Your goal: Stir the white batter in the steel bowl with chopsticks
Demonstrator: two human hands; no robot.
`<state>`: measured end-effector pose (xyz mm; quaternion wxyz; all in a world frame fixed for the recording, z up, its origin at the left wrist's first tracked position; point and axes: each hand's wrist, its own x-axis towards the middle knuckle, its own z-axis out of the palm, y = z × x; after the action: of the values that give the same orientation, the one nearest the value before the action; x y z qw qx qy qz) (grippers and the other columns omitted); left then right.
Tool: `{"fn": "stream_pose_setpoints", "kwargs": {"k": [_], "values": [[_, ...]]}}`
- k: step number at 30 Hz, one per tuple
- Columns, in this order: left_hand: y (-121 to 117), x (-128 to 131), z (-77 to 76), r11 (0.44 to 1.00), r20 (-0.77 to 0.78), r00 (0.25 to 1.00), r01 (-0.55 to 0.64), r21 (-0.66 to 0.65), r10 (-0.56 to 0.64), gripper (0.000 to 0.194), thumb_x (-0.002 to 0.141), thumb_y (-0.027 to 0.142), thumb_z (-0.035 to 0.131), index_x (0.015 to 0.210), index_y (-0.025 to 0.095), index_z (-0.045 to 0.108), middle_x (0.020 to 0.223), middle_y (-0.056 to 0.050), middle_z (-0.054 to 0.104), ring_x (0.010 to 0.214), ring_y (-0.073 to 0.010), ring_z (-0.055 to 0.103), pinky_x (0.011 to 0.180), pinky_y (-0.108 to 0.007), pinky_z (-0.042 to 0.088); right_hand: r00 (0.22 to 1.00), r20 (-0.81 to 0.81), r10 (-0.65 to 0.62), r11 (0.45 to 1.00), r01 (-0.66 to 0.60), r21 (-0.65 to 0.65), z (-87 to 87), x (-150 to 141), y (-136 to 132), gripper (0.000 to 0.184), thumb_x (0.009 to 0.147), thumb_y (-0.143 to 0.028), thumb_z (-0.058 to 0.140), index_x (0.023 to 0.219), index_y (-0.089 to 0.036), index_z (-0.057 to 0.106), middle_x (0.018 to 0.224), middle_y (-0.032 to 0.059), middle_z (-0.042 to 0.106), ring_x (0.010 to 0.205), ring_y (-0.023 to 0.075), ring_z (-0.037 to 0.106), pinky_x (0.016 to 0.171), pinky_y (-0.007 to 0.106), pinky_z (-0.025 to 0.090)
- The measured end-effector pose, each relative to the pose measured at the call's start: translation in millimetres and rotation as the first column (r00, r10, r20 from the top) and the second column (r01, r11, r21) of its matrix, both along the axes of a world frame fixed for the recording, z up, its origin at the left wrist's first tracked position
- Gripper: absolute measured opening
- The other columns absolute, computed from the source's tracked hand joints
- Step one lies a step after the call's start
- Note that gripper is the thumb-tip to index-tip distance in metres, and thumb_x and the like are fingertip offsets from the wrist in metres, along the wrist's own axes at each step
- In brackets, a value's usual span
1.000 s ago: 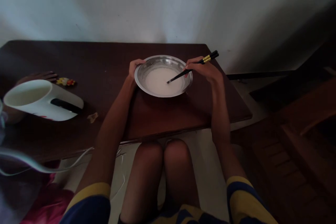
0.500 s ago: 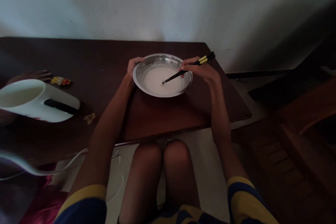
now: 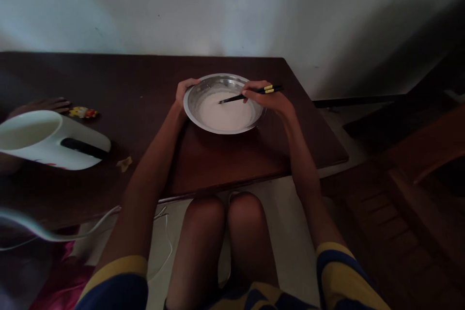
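A pale wall (image 3: 163,5) rises at 12 o'clock behind one dark brown table (image 3: 123,77). On it, toward the right end, is one steel basin (image 3: 225,81) of milky liquid (image 3: 227,114). Two black chopsticks (image 3: 232,99), each with a yellow band, lie together over the basin. Their long axis runs almost straight across, tips pointing just below 9 o'clock, butts just above 3. The tips seem to dip into the liquid near its middle, though the dim light leaves the depth unclear.

The left hand (image 3: 185,91) has its grip closed on the basin's rim at 10 o'clock, its arm reaching up from 7 almost straight. The right hand (image 3: 267,97) pinches both chopsticks in a narrow grip over the rim at 2 o'clock, the forearm rising from 5 and the wrist turned inward.

From the basin, one toy figure (image 3: 83,112) lies at 9 o'clock beside another person's hand (image 3: 51,105). One tilted white jug (image 3: 60,155) and one brown scrap (image 3: 124,163) sit toward 8.
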<state>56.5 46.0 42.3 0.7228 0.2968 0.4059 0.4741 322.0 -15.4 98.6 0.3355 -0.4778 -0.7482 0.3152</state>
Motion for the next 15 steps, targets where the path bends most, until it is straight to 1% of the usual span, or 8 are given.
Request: {"fn": "stream_pose_setpoints", "kwargs": {"k": [3, 4, 5, 7, 9, 12, 14, 15], "values": [[3, -2, -3.1, 1.000, -0.006, 1.000, 0.014, 0.015, -0.014, 0.032, 0.093, 0.025, 0.051, 0.103, 0.021, 0.082, 0.071, -0.003, 0.081, 0.113, -0.0292, 0.075, 0.105, -0.042, 0.057, 0.994, -0.021, -0.106, 0.994, 0.107, 0.031, 2.1, 11, 1, 0.029, 0.090, -0.011, 0.065, 0.063, -0.021, 0.069, 0.066, -0.0015, 0.067, 0.075, 0.0166, 0.061, 0.080, 0.033, 0.048], [3, -2, -3.4, 1.000, -0.018, 1.000, 0.012, 0.017, -0.012, 0.031, 0.094, 0.025, 0.052, 0.101, 0.021, 0.082, 0.071, -0.003, 0.081, 0.112, -0.0290, 0.075, 0.105, -0.041, 0.056, 0.993, -0.032, -0.113, 0.993, 0.113, 0.020, 3.6, 14, 0, 0.031, 0.090, -0.009, 0.064, 0.061, -0.021, 0.069, 0.065, -0.0012, 0.067, 0.075, 0.0163, 0.061, 0.080, 0.033, 0.048], [3, -2, -3.0, 1.000, -0.030, 1.000, 0.007, 0.017, -0.006, 0.030, 0.094, 0.025, 0.052, 0.098, 0.022, 0.082, 0.071, -0.003, 0.081, 0.112, -0.0289, 0.075, 0.105, -0.040, 0.056, 0.995, -0.040, -0.096, 0.995, 0.096, 0.001, 4.9, 16, -2, 0.031, 0.089, -0.009, 0.064, 0.061, -0.020, 0.069, 0.065, -0.0007, 0.068, 0.075, 0.0162, 0.062, 0.081, 0.033, 0.049], [2, -1, -1.0, 1.000, -0.041, 0.999, 0.004, 0.013, -0.004, 0.031, 0.095, 0.024, 0.051, 0.094, 0.022, 0.082, 0.070, -0.003, 0.081, 0.111, -0.0285, 0.075, 0.107, -0.040, 0.055, 0.999, -0.048, -0.022, 0.999, 0.020, -0.041, 6.0, 13, -4, 0.027, 0.089, -0.010, 0.067, 0.064, -0.020, 0.073, 0.068, -0.0001, 0.071, 0.077, 0.0166, 0.064, 0.082, 0.033, 0.050], [0, 0, 1.5, 1.000, -0.036, 0.999, 0.001, -0.003, -0.001, 0.034, 0.096, 0.022, 0.048, 0.093, 0.021, 0.081, 0.069, -0.003, 0.081, 0.111, -0.0281, 0.075, 0.107, -0.040, 0.054, 0.998, -0.054, 0.020, 0.999, -0.022, -0.044, 5.1, 7, -4, 0.021, 0.087, -0.012, 0.072, 0.069, -0.021, 0.076, 0.070, -0.0006, 0.073, 0.078, 0.0172, 0.065, 0.081, 0.033, 0.051], [-3, 2, 3.9, 1.000, -0.014, 1.000, -0.009, -0.010, 0.009, 0.036, 0.099, 0.022, 0.045, 0.091, 0.021, 0.081, 0.067, -0.004, 0.079, 0.110, -0.0281, 0.075, 0.105, -0.039, 0.055, 0.995, -0.089, -0.054, 0.998, 0.055, 0.004, 4.9, 6, -3, 0.020, 0.084, -0.008, 0.074, 0.068, -0.021, 0.076, 0.069, -0.0013, 0.071, 0.077, 0.0174, 0.065, 0.080, 0.032, 0.052], [-4, 2, 4.4, 1.000, -0.006, 1.000, -0.016, -0.008, 0.016, 0.036, 0.099, 0.023, 0.046, 0.087, 0.021, 0.080, 0.064, -0.004, 0.078, 0.110, -0.0282, 0.075, 0.104, -0.038, 0.055, 0.989, -0.118, -0.087, 0.996, 0.087, -0.006, 7.4, 11, -4, 0.021, 0.081, -0.006, 0.072, 0.066, -0.021, 0.076, 0.068, -0.0006, 0.071, 0.078, 0.0177, 0.067, 0.081, 0.032, 0.054], [-4, 3, 4.8, 1.000, -0.003, 1.000, -0.014, -0.008, 0.014, 0.036, 0.099, 0.023, 0.046, 0.087, 0.021, 0.080, 0.064, -0.004, 0.078, 0.109, -0.0281, 0.075, 0.104, -0.038, 0.055, 0.988, -0.131, -0.081, 0.997, 0.077, -0.031, 8.7, 13, -5, 0.022, 0.081, -0.005, 0.071, 0.066, -0.020, 0.077, 0.069, 0.0001, 0.072, 0.078, 0.0179, 0.068, 0.082, 0.032, 0.055]]}}
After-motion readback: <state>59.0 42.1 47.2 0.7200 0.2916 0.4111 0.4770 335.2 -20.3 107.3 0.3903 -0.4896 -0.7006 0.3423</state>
